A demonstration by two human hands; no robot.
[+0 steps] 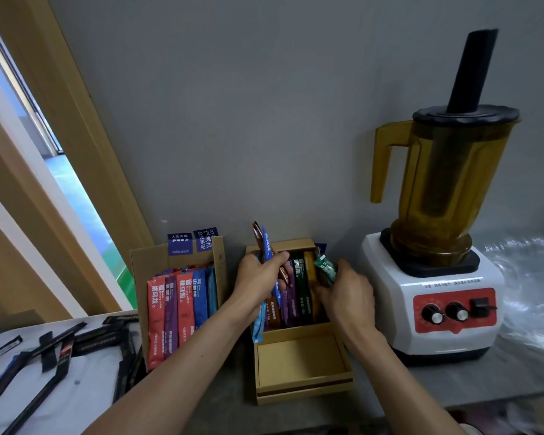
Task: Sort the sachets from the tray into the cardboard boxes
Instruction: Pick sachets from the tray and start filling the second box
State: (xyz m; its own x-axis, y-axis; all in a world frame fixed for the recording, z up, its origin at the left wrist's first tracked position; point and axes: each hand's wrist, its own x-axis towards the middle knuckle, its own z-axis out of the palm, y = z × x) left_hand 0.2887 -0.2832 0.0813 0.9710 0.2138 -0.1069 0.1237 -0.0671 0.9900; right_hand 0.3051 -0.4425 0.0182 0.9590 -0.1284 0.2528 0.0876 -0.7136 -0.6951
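Observation:
Two cardboard boxes stand against the grey wall. The left box [145,268] holds several upright red, purple and blue sachets [182,309]. The right box [302,387] holds purple, green, brown and orange sachets [303,296] in its back half; its front compartment is bare. My left hand [258,277] grips a blue sachet [268,246] and a brown one [257,235], both sticking up above that box. My right hand [346,293] pinches a green sachet [325,268] at the box's right side. A white tray [85,403] at lower left carries several black stick sachets [60,353].
A white and red blender [434,296] with an amber jug stands right of the boxes, close to my right hand. Crumpled clear plastic [528,293] lies beyond it. A wooden window frame [44,152] runs along the left. The grey counter edge [453,400] passes below the blender.

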